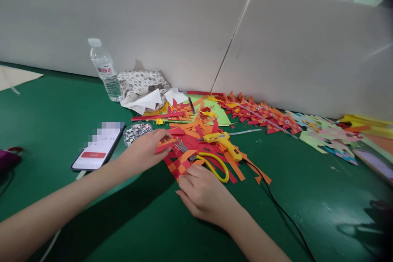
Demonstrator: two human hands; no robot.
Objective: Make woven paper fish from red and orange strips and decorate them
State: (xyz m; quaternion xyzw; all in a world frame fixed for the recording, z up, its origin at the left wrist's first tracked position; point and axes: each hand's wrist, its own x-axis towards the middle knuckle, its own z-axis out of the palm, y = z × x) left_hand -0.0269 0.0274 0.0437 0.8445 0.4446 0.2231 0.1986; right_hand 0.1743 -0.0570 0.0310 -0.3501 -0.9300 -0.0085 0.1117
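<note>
A red and orange woven paper piece (181, 163) lies on the green table among loose paper strips. My left hand (144, 150) reaches in from the left and pinches a red strip at the weave's upper left edge. My right hand (204, 194) rests on the table at the weave's lower edge, fingers curled and pressing on the paper. Yellow-handled scissors (208, 163) lie on the strips just above my right hand. A yellow glue gun (223, 142) lies behind them, its black cord (276, 202) running to the lower right.
A phone (97, 150) lies at the left, next to a small bag of googly eyes (137, 132). A water bottle (106, 71), a patterned cloth (139, 82) and tissues sit by the white partition (276, 45). Finished woven paper pieces (260, 114) line the back right.
</note>
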